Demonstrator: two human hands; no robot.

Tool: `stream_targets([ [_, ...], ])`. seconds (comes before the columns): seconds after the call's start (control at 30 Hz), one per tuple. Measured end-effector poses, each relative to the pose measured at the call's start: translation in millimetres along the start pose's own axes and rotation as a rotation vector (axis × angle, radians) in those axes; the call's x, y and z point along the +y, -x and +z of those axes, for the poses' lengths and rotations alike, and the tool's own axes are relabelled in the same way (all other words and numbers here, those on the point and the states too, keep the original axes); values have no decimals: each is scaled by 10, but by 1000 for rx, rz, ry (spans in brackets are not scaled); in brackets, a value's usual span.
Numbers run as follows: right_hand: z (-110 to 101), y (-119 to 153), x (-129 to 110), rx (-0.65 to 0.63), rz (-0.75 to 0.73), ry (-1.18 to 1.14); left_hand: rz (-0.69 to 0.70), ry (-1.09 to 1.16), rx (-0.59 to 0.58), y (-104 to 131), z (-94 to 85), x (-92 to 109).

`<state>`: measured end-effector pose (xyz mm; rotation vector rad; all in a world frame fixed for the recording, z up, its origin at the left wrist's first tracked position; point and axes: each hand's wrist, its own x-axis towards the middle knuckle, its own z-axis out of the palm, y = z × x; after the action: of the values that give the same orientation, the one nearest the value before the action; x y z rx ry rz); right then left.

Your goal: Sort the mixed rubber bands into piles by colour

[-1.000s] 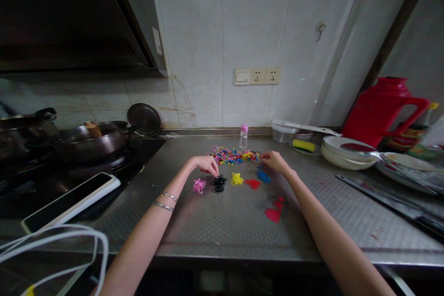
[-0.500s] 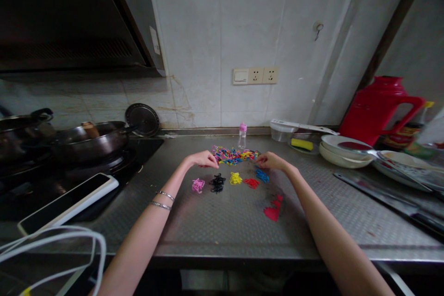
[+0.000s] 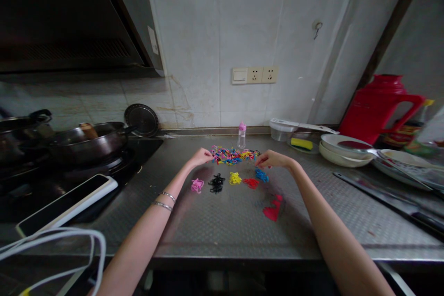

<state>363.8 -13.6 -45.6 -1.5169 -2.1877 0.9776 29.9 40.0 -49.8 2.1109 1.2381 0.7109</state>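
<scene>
A long pile of mixed coloured bands [image 3: 233, 155] lies near the back of the metal counter. At its left end, my left hand [image 3: 203, 156] has its fingers pinched together; anything between them is too small to name. My right hand [image 3: 270, 160] is at the right end, just above the blue bands [image 3: 262, 175], fingers bent down, their tips hard to make out. In front of the mixed pile are small heaps of pink bands [image 3: 197, 185], black bands [image 3: 217, 183], yellow bands [image 3: 235, 178] and red bands [image 3: 250, 183].
Behind the pile stands a pink-capped bottle [image 3: 242, 136]. Red heart shapes [image 3: 273, 209] lie nearer the front. Plates [image 3: 345, 151], a long knife [image 3: 378, 199] and a red jug [image 3: 376, 111] are at right. At left are a pan [image 3: 93, 141], a white device [image 3: 69, 203] and cables.
My left hand has moved slightly back and left, to the mixed pile's end. My right hand stays near the blue heap, its fingers a little changed in pose.
</scene>
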Motion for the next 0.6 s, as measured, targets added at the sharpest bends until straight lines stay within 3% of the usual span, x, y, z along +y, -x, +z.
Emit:
stream_targets([
  [0.07,-6,49,-68,-87,36,-11,-10,-7,26,-5,45,-36],
  [0.17,2,96,-145,-105,74,-12,-17,-34,39,3,107,-47],
  [0.4,10,61,-165,76,-10,-14,33,-160,24,27,234,31],
  [0.6,80,9,-171,126,-47,-7,45,-288,79,10,312,8],
])
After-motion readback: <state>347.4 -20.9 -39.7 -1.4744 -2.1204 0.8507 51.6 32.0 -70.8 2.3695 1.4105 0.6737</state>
